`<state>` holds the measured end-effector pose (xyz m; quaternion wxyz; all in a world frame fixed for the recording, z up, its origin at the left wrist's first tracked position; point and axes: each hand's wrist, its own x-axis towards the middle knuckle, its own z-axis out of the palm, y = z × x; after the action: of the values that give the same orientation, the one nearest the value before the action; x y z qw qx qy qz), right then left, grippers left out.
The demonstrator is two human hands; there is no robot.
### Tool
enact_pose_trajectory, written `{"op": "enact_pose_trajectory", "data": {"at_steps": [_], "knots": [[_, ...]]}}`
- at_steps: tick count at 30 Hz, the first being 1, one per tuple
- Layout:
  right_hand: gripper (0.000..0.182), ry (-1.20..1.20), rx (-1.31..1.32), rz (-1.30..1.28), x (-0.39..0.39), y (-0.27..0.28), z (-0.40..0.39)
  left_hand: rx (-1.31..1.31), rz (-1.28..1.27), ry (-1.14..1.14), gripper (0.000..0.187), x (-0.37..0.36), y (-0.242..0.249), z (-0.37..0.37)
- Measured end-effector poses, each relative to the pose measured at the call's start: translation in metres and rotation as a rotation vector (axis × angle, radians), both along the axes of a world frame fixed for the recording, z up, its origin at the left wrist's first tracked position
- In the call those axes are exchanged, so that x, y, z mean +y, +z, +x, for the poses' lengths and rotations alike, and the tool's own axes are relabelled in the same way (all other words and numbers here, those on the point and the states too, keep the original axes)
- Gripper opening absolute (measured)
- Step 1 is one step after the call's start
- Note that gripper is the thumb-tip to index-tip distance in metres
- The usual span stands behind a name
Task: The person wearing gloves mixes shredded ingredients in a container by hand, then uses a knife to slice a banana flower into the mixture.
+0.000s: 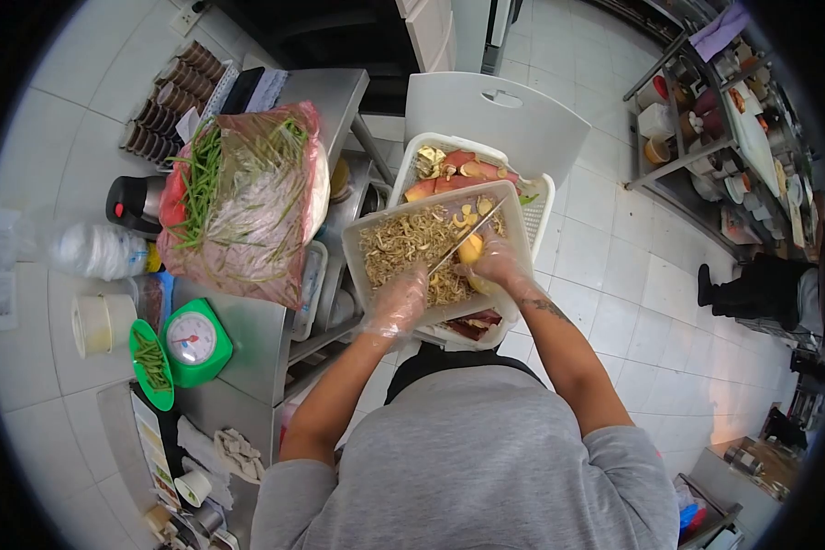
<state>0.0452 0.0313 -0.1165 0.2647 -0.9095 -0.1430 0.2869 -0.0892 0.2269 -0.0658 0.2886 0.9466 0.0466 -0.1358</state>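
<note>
Over the tub, the left hand grips a knife, the right hand yellow food, likely keeping slices inside.

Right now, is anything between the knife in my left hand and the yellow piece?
Nothing visible. The knife in your left hand lies close alongside the yellow piece in your right hand; whether they touch, I can't tell.

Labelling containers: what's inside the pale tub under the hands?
Brown shreds fill much of the tub, with yellow slices toward its far right. The left hand, right hand and knife hide parts; the bottom is covered.
</note>
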Motion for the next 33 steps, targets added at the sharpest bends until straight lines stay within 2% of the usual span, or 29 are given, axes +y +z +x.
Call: {"op": "enact_pose_trajectory", "data": {"at_steps": [2,5,8,11,14,17,20,23,26,29,33], "knots": [[0.083,-0.111,-0.011,0.222,-0.012,-0.010,-0.003,-0.014,0.039,-0.104,0.021,-0.003,0.017,0.000],[0.091,-0.135,0.212,0.268,-0.022,-0.028,0.005,0.097,0.111,-0.116,0.017,-0.010,0.032,0.007],[0.091,-0.145,0.172,0.425,-0.025,-0.039,0.000,0.094,0.152,-0.146,0.015,-0.013,0.034,0.007],[0.087,-0.212,0.161,0.301,-0.022,-0.045,-0.002,-0.033,0.136,-0.147,0.010,-0.010,0.022,0.004],[0.081,-0.177,0.049,0.337,-0.014,-0.009,-0.009,-0.064,0.136,-0.174,0.010,-0.008,0.038,0.001],[0.079,-0.138,0.002,0.180,-0.011,0.001,-0.008,0.009,0.172,-0.190,0.013,-0.008,0.053,0.001],[0.077,-0.146,0.103,0.116,-0.009,0.036,-0.007,-0.013,0.165,-0.180,0.013,-0.009,0.055,-0.002],[0.072,-0.072,0.056,0.058,-0.007,0.041,-0.009,0.068,0.099,-0.116,0.014,-0.016,0.056,0.006],[0.067,-0.218,0.045,0.221,-0.011,0.043,-0.015,0.072,0.063,-0.082,0.015,-0.022,0.055,0.018],[0.060,-0.189,0.024,0.010,-0.017,0.076,-0.012,0.040,0.124,-0.156,0.014,-0.026,0.066,0.014],[0.055,-0.122,-0.028,-0.050,-0.024,0.071,-0.005,-0.043,0.157,-0.189,0.012,-0.027,0.070,-0.004]]}}
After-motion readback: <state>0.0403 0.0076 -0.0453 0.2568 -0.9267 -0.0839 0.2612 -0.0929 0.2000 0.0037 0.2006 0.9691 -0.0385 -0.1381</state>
